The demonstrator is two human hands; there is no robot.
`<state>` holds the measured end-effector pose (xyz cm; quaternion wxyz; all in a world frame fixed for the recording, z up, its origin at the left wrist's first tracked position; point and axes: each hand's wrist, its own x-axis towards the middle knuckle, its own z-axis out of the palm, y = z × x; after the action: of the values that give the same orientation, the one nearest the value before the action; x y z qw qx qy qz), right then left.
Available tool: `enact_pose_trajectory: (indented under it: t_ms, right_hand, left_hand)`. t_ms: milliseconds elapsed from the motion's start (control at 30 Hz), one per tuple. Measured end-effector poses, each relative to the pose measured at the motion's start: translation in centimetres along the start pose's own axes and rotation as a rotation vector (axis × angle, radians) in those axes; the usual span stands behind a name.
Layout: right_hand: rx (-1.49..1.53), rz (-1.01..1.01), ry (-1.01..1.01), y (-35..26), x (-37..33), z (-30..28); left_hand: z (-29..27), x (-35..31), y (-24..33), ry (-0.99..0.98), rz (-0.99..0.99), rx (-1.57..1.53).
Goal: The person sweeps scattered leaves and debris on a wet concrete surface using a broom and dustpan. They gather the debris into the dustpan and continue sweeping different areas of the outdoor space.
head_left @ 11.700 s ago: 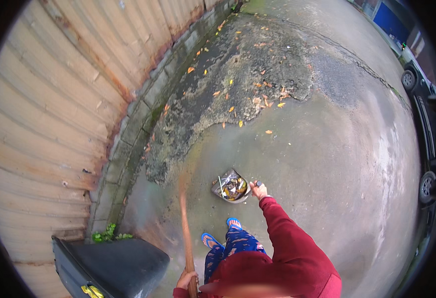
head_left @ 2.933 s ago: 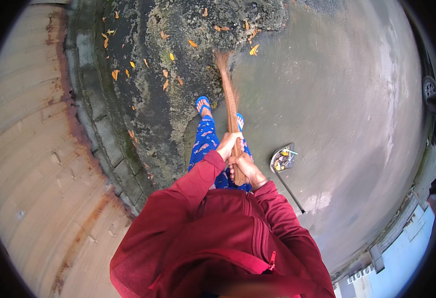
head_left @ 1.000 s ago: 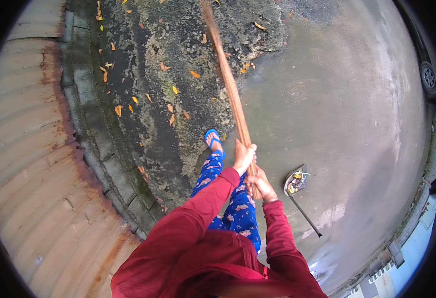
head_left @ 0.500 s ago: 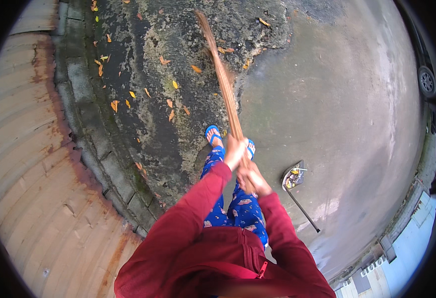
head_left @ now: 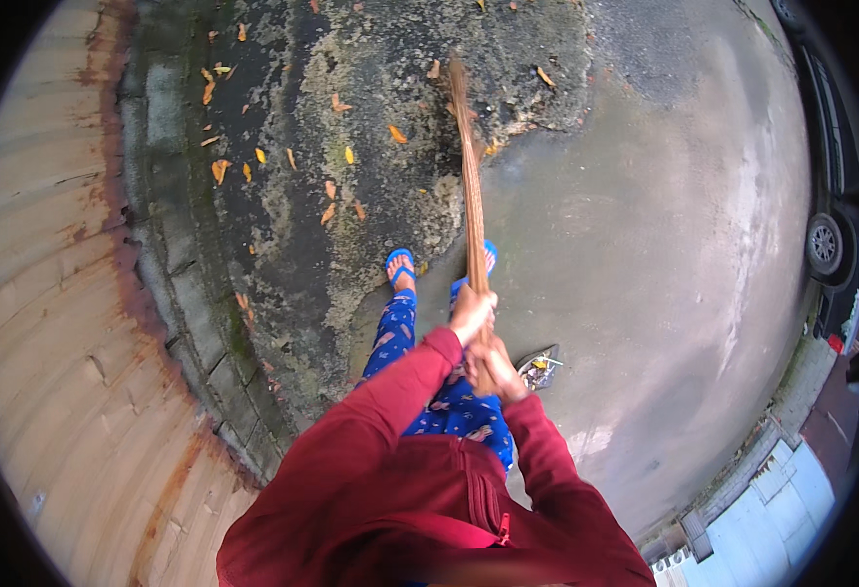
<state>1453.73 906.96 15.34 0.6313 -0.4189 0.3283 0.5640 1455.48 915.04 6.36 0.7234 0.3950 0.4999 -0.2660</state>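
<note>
A long stick broom point(head_left: 473, 196) of thin brown bristles slants up and away from me. My left hand point(head_left: 473, 312) is closed around its upper part. Just below, nearer my body, my right hand point(head_left: 497, 372) grips the butt end of the same broom. The far tip of the bristles is over the rough, mossy ground among fallen leaves; whether it touches is blurred. Beside my right wrist stands a dustpan point(head_left: 539, 366) with leaves and litter in it, partly hidden by my hand and sleeve. Its handle is out of sight.
Yellow and orange leaves point(head_left: 397, 134) lie scattered over the dark ground. A stone curb point(head_left: 168, 108) and rusty metal sheeting point(head_left: 48, 293) run along the left. Smooth wet concrete point(head_left: 645, 245) spreads to the right, with a dark parked car point(head_left: 831, 196) at its edge.
The broom tip has swung to the right and slightly nearer, both hands still on it. My view has shifted, so the dustpan now appears closer to my right hand and partly covered.
</note>
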Motion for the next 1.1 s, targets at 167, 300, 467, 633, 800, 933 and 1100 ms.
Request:
enact_pose_trajectory:
  t_ms: [167, 300, 467, 633, 800, 933, 1100]
  right_hand:
    - [-0.039, -0.061, 0.087, 0.3, -6.5, -1.7]
    - [-0.004, -0.037, 0.195, -3.5, -2.5, -1.4]
    - [-0.17, 0.184, -0.026, -8.3, -3.0, -5.4]
    - [-0.158, 0.172, 0.018, -10.0, -12.4, -10.0]
    - [-0.015, 0.06, 0.166, -10.4, -9.1, -8.8]
    - [-0.007, 0.214, 0.105, -12.6, -8.0, -10.0]
    - [-0.333, 0.34, -0.009, -14.7, -16.0, -13.8]
  left_hand:
    - [4.4, -6.2, -0.8, 0.026, 0.097, -0.011]
    - [4.9, -1.0, 2.5, -0.25, -0.109, 0.003]
    - [8.2, 1.2, 0.6, 0.038, -0.027, -0.103]
    - [16.3, -5.0, -2.4, 0.173, 0.106, -0.117]
    - [16.4, -1.6, 1.5, -0.255, -0.131, -0.061]
    - [16.7, -0.8, 1.7, 0.004, -0.225, -0.195]
    - [20.6, -8.5, -1.3, 0.211, 0.014, -0.36]
